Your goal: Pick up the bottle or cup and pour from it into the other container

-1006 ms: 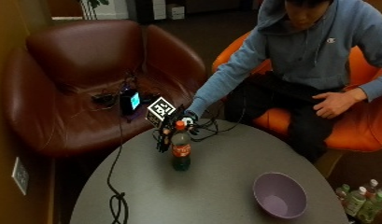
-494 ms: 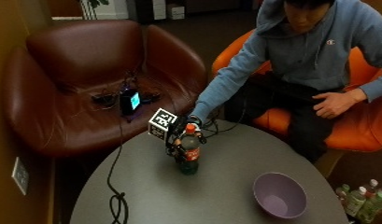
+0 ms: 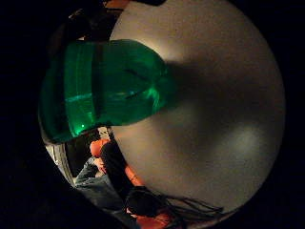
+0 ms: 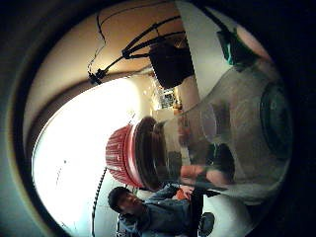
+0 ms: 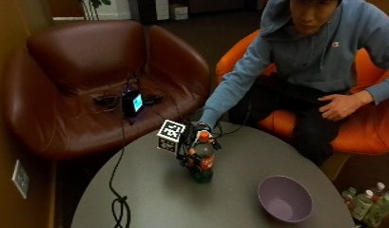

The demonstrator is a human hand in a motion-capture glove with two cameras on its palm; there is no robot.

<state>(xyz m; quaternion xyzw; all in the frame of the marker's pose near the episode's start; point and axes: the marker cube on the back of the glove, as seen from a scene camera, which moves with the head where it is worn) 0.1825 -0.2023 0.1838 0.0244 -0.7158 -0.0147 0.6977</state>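
Observation:
A soda bottle (image 5: 203,164) with a red cap (image 5: 205,136), red label and green base stands near the middle of the round grey table (image 5: 156,199). My gloved right hand (image 5: 192,144) is wrapped round its upper part from the far side. In the thumb side palm view the cap (image 4: 121,155) and clear neck (image 4: 222,133) fill the picture. The little finger side palm view shows the green base (image 3: 109,90) over the table (image 3: 214,119). A purple bowl (image 5: 284,198) sits apart at the near right and looks empty.
A black cable (image 5: 118,204) trails over the table's left side up to the hand. A brown armchair (image 5: 73,95) holding a small lit device (image 5: 132,102) stands behind the table. Several bottles (image 5: 368,204) stand on the floor at the right.
My hand has come down from the cap and closed round the bottle. Hand and bottle have shifted a little toward the bowl, which has not moved.

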